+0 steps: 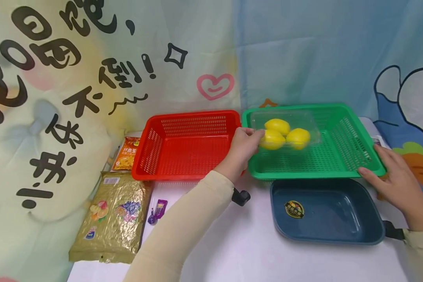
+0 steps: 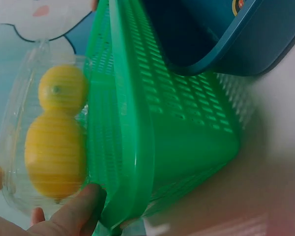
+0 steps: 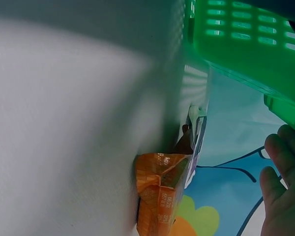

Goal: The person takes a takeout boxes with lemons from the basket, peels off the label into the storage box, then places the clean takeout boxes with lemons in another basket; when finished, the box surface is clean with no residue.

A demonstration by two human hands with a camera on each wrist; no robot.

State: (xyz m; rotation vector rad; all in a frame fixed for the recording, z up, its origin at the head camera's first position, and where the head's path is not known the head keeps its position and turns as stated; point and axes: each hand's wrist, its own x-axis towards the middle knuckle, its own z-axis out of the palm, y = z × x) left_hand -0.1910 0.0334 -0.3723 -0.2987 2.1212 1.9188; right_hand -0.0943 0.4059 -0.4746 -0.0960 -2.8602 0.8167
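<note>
My left hand (image 1: pixel 244 147) pinches the left end of a clear plastic box (image 1: pixel 311 123) with three yellow lemons (image 1: pixel 298 138) showing inside. The box is held over the left part of a green basket (image 1: pixel 338 168). In the left wrist view, thumb and fingers are at the near end of the box (image 2: pixel 14 123), just beside the basket's rim (image 2: pixel 130 128). At the basket's front right corner, my right hand (image 1: pixel 398 180) holds the rim, thumb at the front and fingers along the side. In the right wrist view, the right hand's fingers (image 3: pixel 285 157) reach up to the green rim.
A red basket (image 1: pixel 187 178) adjoins on the left. In front of the green basket sits a dark blue tub (image 1: pixel 331 219). Leftward lie a gold bag (image 1: pixel 116 231), an orange snack packet (image 1: pixel 127 154) and small purple sweets (image 1: pixel 160 208). An orange packet (image 3: pixel 160 191) stands beyond the basket's right side.
</note>
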